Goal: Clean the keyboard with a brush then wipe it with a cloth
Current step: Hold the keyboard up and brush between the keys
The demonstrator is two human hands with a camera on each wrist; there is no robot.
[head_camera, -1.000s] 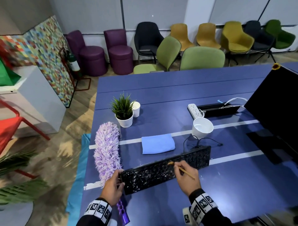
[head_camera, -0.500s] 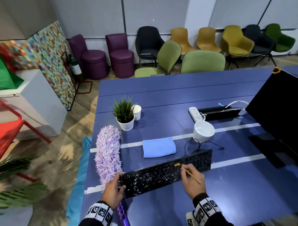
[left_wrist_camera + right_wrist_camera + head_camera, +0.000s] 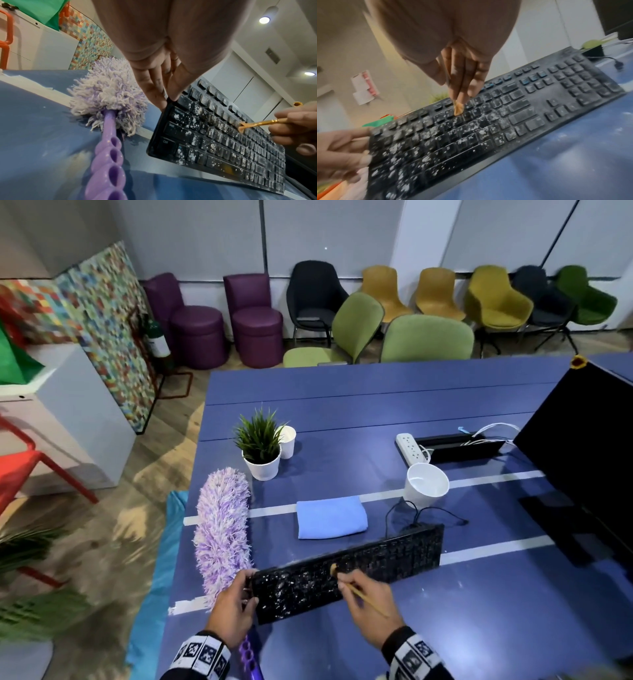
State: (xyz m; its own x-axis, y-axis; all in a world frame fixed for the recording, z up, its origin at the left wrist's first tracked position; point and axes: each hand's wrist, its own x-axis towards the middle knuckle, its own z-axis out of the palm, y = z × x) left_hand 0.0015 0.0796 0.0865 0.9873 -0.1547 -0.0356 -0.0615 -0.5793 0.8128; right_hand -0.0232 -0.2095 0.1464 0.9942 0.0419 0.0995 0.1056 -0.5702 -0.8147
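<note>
A black keyboard point(image 3: 356, 568) point(image 3: 223, 138) point(image 3: 488, 124) speckled with white dust lies slanted near the table's front edge. My left hand point(image 3: 236, 607) point(image 3: 159, 86) point(image 3: 342, 152) grips its left end. In my right hand point(image 3: 368, 604) point(image 3: 462, 81) point(image 3: 295, 128) I pinch a thin golden brush point(image 3: 359, 594) point(image 3: 257, 123); its bristle tip point(image 3: 458, 110) touches the upper key rows left of the middle. A folded blue cloth point(image 3: 330, 517) lies on the table behind the keyboard.
A purple fluffy duster point(image 3: 222, 529) point(image 3: 109, 93) lies left of the keyboard, its handle by my left wrist. A white cup point(image 3: 426, 487), potted plant point(image 3: 260, 446), paper cup point(image 3: 287, 440), power strip point(image 3: 411, 448) and black monitor point(image 3: 582, 446) stand farther back. The keyboard's cable point(image 3: 421, 511) loops behind it.
My right hand has slid the brush tip leftward along the keyboard's upper rows. The left hand keeps its hold on the left end. The head view has shifted slightly.
</note>
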